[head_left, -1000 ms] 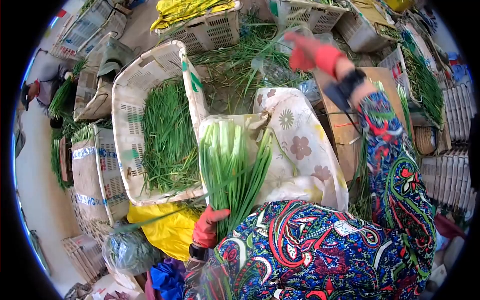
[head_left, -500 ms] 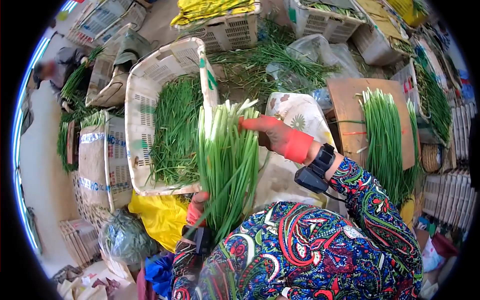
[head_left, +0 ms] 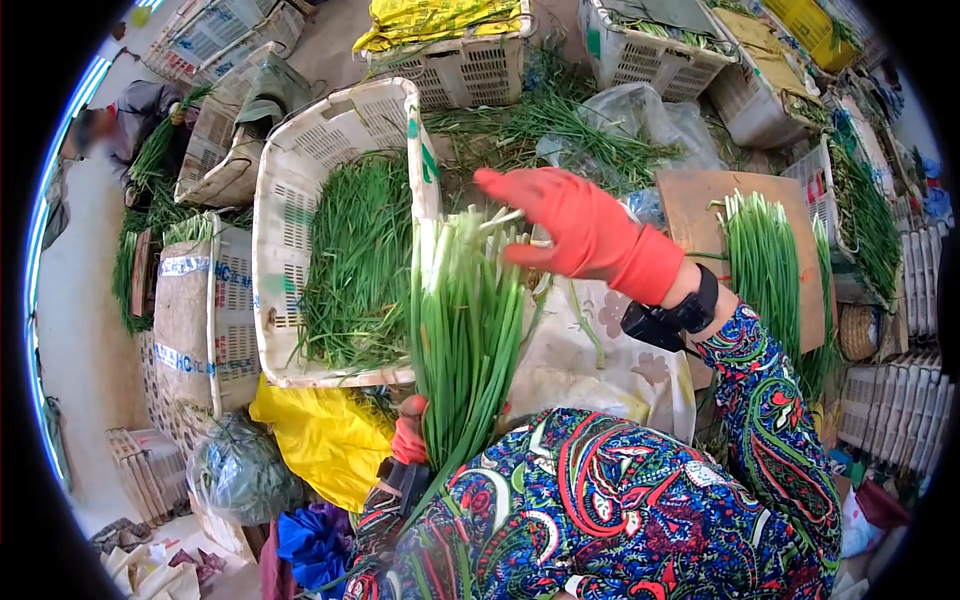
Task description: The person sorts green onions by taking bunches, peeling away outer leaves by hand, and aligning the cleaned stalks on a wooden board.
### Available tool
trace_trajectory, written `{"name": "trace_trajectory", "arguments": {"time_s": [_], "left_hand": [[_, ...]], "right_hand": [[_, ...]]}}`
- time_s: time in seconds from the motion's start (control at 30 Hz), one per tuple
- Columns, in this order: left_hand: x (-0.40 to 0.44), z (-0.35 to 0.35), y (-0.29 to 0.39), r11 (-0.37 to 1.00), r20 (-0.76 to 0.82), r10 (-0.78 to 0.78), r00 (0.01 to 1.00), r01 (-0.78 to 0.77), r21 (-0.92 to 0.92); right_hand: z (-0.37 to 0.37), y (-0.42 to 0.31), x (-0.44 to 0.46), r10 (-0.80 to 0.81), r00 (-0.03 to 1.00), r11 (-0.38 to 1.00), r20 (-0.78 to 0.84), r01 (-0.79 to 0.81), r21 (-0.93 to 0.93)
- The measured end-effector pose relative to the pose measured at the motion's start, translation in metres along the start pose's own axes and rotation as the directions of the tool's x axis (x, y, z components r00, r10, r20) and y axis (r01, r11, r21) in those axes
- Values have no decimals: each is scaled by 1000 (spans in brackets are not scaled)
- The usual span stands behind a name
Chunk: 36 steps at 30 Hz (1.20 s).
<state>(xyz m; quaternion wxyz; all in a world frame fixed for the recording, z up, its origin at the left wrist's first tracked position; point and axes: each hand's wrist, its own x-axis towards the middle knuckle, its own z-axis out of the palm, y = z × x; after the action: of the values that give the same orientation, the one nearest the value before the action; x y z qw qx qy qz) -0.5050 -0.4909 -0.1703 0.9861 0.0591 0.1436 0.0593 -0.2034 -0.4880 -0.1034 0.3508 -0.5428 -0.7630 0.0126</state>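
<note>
A thick bunch of garlic chives (head_left: 465, 335) stands nearly upright in front of my body, its white ends at the top. My left hand (head_left: 409, 432), in a red glove, is closed round the lower green part; the leaves cover most of its fingers. Over the white ends is my right hand (head_left: 590, 235), also red-gloved, with thumb and fingers spread apart. Its thumb is close to the bunch's upper right side; whether they touch I cannot tell. Just left of the bunch, a white plastic crate (head_left: 268, 330) holds loose green leaves (head_left: 355, 260).
Another chive bunch (head_left: 762, 270) lies on a brown board (head_left: 690, 200) to the right. A patterned cover (head_left: 640, 370) lies beneath my right arm. Loose leaves litter the floor beyond. Several crates surround me, and a co-worker (head_left: 140, 125) handles greens at far left.
My right hand has lifted off the white ends, its fingers spreading from a pointing shape. The bunch has shifted slightly right, still in my left hand.
</note>
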Motion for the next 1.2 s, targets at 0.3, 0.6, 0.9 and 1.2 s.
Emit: {"name": "trace_trajectory", "arguments": {"time_s": [0.3,0.6,0.9,1.2], "left_hand": [[-4,2,-1,999,6,-38,999,38,-36],[2,8,-1,997,-23,-57,998,56,-48],[5,8,-5,999,-149,-28,988,33,35],[-4,7,-3,991,-105,-41,994,27,-129]], "right_hand": [[-21,40,20,-322,945,846,-49,264,-463],[-120,157,22,866,500,477,11,-820,-318],[6,34,11,-24,819,1000,573,13,24],[-86,179,8,450,891,628,55,-272,-729]]}}
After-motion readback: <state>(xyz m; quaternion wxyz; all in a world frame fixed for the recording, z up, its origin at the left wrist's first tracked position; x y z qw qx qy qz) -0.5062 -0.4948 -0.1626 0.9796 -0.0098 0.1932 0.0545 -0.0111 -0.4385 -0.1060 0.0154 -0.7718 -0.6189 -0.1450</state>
